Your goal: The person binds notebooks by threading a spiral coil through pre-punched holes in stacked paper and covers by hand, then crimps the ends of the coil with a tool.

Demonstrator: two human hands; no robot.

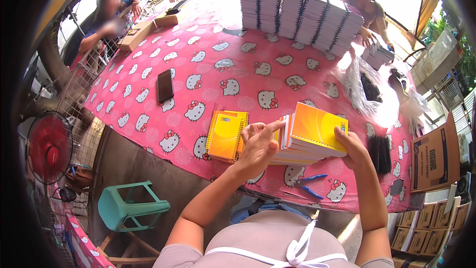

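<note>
My right hand (353, 150) is closed on the right side of a thick stack of yellow-orange notebooks (317, 126), its thumb on the top cover. White page edges show along the stack's front and left side. At the stack's left edge, my left hand (260, 145) stretches its index finger against the notebooks, the other fingers partly bent. Just left of that hand lies a pile of yellow spiral notebooks (224, 136). Blue-handled pliers (313, 186) rest in front of the stack. A bundle of black binding coils (380, 154) lies right of my right hand.
Tall stacks of spiral-bound books (297, 15) stand at the table's back. A clear plastic bag (364, 92) holds black coils. A black phone (165, 86) lies left. Two people sit across the table, one handling books (378, 55). A green stool (130, 206) stands lower left.
</note>
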